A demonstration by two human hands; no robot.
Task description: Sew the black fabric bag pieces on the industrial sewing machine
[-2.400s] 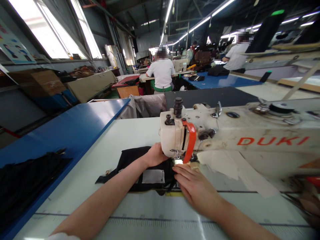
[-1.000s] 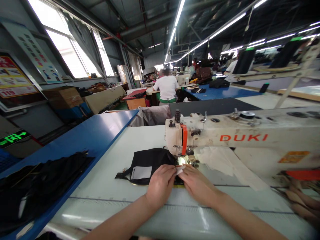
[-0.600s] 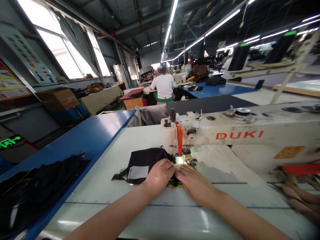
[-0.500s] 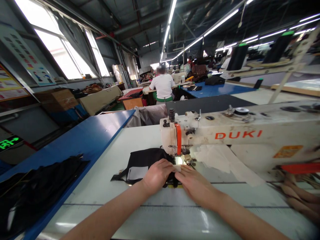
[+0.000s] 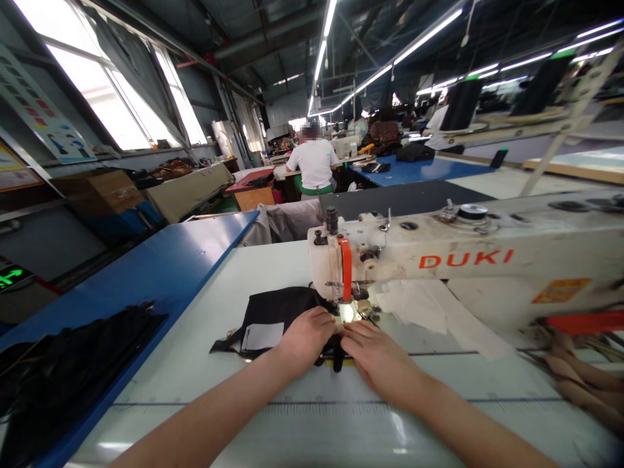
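Observation:
A black fabric piece (image 5: 277, 302) with a light grey patch (image 5: 262, 337) lies on the sewing table, its right edge by the sewing machine's lit needle area. A zipper runs along its near edge, with a strap end at its left. My left hand (image 5: 309, 338) has its fingers curled down and closed on the right part of the piece. Just right of it, my right hand (image 5: 373, 354) holds the same edge, fingers close together and thumb tucked beneath. Fingertips and a small pale bit between the hands partly hide the gripped edge. The sewing machine (image 5: 439, 253) stands beyond.
Thin white sheets (image 5: 433, 312) lie under the machine arm. A ruler strip (image 5: 312, 408) crosses the near tabletop. At left, a blue table (image 5: 195, 260) bears dark fabric (image 5: 82, 364). Thread cones (image 5: 461, 104) stand at right. A person in a white shirt (image 5: 314, 166) sits ahead.
The view has shifted slightly, so most things appear a little further left. Both hands stay at the needle area, and less of the pale bit between them shows now.

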